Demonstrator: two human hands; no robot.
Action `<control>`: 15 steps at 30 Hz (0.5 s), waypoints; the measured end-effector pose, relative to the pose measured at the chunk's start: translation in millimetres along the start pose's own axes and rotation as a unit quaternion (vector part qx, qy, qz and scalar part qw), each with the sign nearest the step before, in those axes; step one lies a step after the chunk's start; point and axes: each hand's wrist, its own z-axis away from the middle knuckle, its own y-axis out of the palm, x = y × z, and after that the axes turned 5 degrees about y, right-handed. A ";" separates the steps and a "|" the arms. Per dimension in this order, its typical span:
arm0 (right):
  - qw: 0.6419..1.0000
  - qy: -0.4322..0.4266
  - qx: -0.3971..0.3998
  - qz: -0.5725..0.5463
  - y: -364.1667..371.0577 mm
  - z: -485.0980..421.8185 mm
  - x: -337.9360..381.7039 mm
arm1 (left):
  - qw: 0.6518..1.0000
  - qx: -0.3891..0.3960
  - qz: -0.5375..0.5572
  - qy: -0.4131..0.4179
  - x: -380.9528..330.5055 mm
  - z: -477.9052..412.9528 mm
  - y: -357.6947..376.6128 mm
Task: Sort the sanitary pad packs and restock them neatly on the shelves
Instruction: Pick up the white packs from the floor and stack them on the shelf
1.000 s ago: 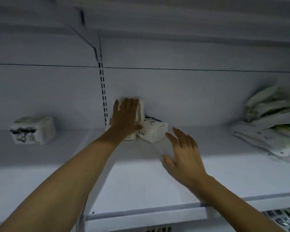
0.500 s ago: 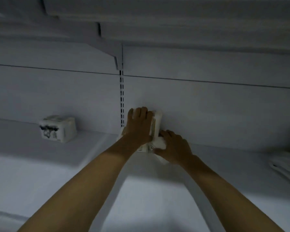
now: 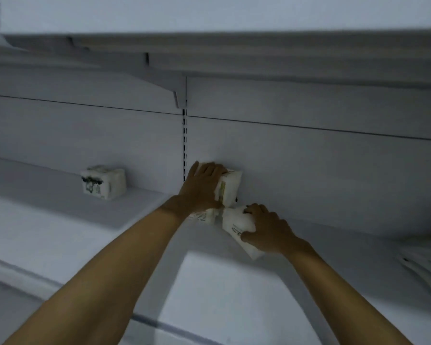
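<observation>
A small stack of white pad packs [image 3: 230, 186] stands against the back panel of the white shelf [image 3: 60, 235], beside the slotted upright. My left hand [image 3: 202, 188] lies flat over the front of that stack, fingers straight, and hides most of it. Just to the right, my right hand [image 3: 269, 231] grips another white pad pack [image 3: 237, 226], which lies tilted on the shelf and touches the stack's lower corner. Part of a printed pack [image 3: 200, 216] shows under my left wrist.
A lone white pack with dark print [image 3: 103, 181] sits further left on the same shelf. Flat white packs [image 3: 426, 265] lie at the right edge. Another shelf and its bracket [image 3: 177, 95] hang overhead. The slotted upright [image 3: 184, 143] runs down the back panel.
My right hand reached in from open air, closed on the loose pack beside the stack and has drawn it slightly toward me. My left hand stayed pressed on the stack. The view shifted left.
</observation>
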 end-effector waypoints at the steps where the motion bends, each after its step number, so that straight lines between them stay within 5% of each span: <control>1: 1.000 -0.004 -0.005 -0.024 0.5 2.9 -3.2 | 0.999 -0.022 0.022 -0.013 -1.3 5.4 -3.6; 6: 0.980 0.011 -0.064 -0.187 11.4 9.1 -18.9 | 0.945 -0.216 0.187 -0.158 -13.4 36.2 -29.7; 8: 0.937 0.041 -0.096 -0.334 9.7 10.3 -21.4 | 0.868 -0.275 0.322 -0.257 -26.7 50.4 -54.3; 12: 0.804 0.016 -0.106 -0.584 -4.5 18.2 3.7 | 0.654 -0.276 0.584 -0.395 -28.7 100.2 -81.2; 15: 0.754 -0.050 -0.003 -0.655 -3.5 36.1 64.6 | 0.600 -0.255 0.660 -0.372 -41.0 146.4 -85.4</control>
